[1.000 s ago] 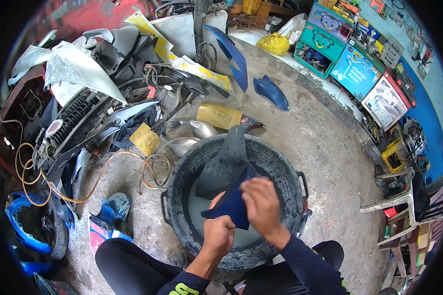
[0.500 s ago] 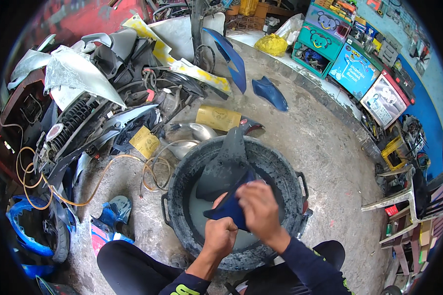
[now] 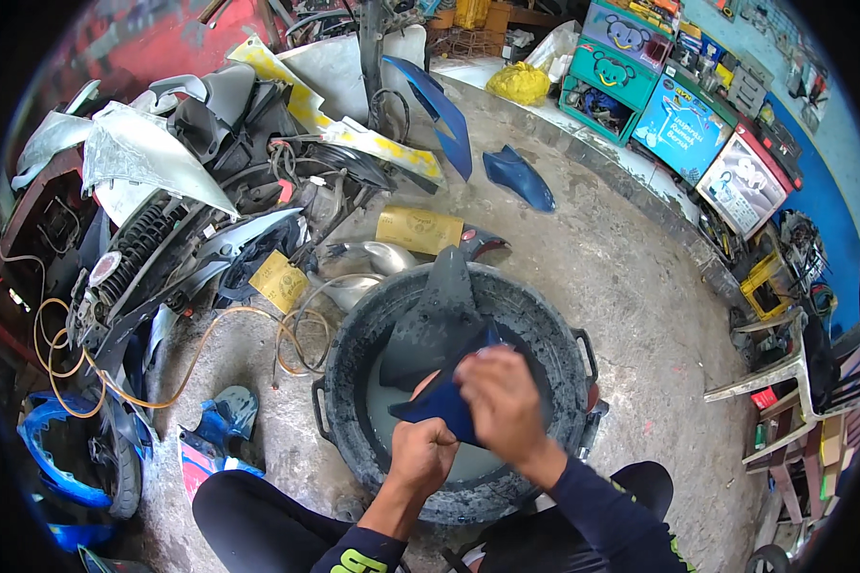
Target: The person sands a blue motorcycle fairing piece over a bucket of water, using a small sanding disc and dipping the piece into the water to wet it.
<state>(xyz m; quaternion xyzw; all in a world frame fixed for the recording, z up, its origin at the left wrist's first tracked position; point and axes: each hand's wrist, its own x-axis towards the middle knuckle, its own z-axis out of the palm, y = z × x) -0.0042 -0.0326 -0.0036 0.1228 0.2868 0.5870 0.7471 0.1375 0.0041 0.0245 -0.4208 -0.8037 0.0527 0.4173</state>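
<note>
A dark blue plastic vehicle body panel [image 3: 449, 406] is held tilted over a big black tub [image 3: 349, 444]. My left hand [image 3: 420, 456] is closed around the panel's near left edge. Against the panel's right side lies my right hand [image 3: 497, 392], its fingers bent, pressed together and slightly blurred. Whatever may be under those fingers is hidden. Cloudy grey water [image 3: 377, 411] shows inside the tub. A dark grey panel [image 3: 435, 320] leans in it, its narrow tip standing above the far rim.
Yellow sandpaper sheets [image 3: 419, 230] lie beyond the tub. Stripped vehicle parts [image 3: 153, 248] pile up at left, with a coiled hose [image 3: 191, 368] nearby. Blue panels [image 3: 519, 179] rest on the concrete farther off. A white plastic chair [image 3: 784, 372] and drawers [image 3: 683, 124] stand at right.
The whole view has shifted a little. My right hand stays on the blue panel with only a slight shift, and my left hand keeps its grip.
</note>
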